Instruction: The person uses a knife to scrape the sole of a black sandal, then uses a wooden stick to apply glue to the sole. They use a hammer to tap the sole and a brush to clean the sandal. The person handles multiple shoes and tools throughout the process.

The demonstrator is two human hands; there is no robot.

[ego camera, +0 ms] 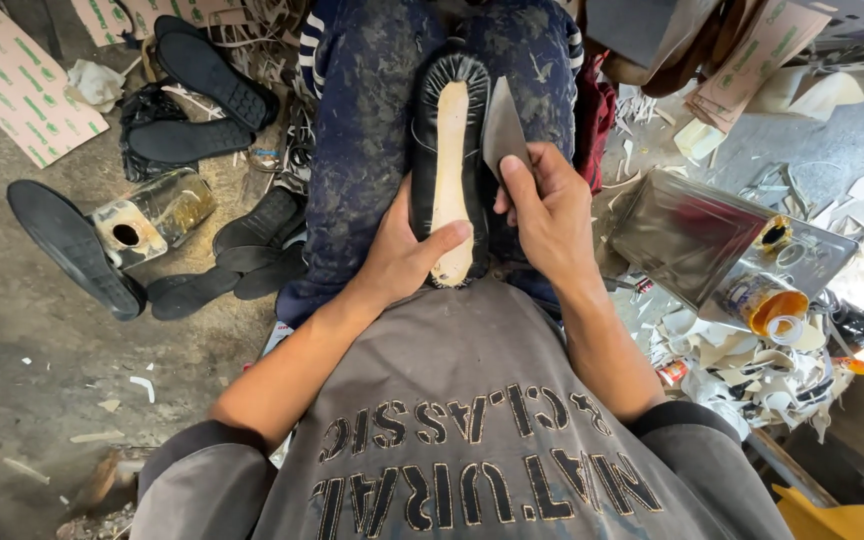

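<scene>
A black shoe upper on a last (449,165) lies sole-up along my lap, its pale tan insole showing down the middle. My left hand (404,250) grips the heel end, thumb pressed across the insole. My right hand (544,205) holds a flat grey blade (501,125) with its edge against the right side of the shoe's black leather rim. My legs are in dark stained blue trousers (362,120).
Black rubber soles (207,75) and a long sole (72,245) lie on the concrete floor at left beside a dirty tin can (147,215). At right sit a metal tray (687,230), a glue pot (772,305) and heaps of leather scraps (752,365).
</scene>
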